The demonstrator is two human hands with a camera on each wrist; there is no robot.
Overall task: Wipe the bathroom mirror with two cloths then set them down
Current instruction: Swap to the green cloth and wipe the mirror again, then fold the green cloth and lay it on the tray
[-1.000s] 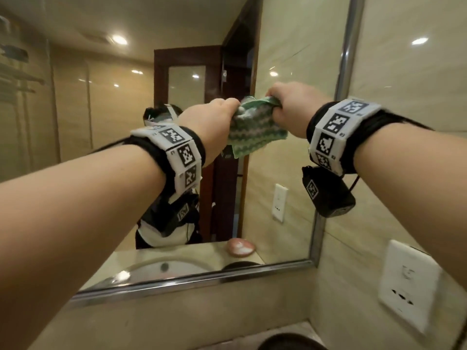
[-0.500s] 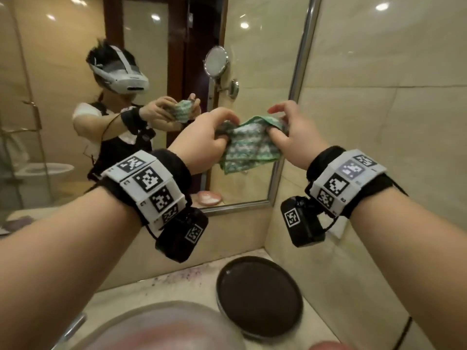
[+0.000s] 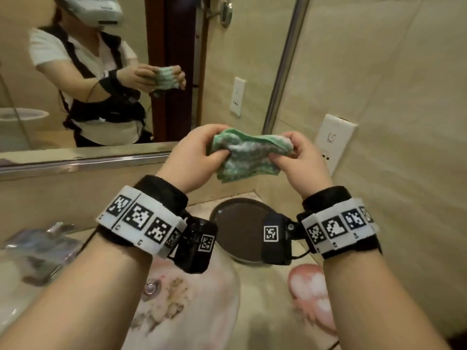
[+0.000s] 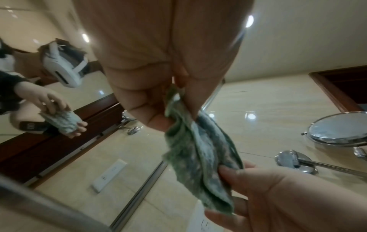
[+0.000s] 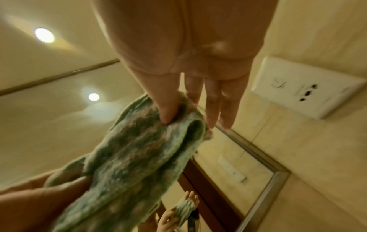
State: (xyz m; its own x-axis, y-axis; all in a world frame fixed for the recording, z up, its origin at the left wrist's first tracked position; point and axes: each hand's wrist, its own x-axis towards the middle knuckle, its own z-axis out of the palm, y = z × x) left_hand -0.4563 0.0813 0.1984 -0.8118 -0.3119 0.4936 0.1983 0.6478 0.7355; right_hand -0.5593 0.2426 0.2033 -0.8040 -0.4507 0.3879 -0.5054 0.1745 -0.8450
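The green cloth (image 3: 246, 155) is held stretched between the hands, its long axis running left to right, clear of the mirror (image 3: 227, 72). One end is pinched by the left hand (image 3: 195, 154), the other by the right hand (image 3: 299, 157). The bench (image 3: 265, 299) lies directly below, equally near both.

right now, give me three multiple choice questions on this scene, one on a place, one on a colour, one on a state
1. Where is the dark round tray?
A. on the counter below the hands
B. hung on the mirror
C. on the floor

2. What colour is the cloth?
A. red
B. green and white
C. black

3. How is the cloth held?
A. lying on the counter
B. by the left hand alone
C. pinched by both, right hand too

Answers: 1 A, it lies beneath the wrists; 2 B, its weave shows both; 3 C, each hand pinches an end.
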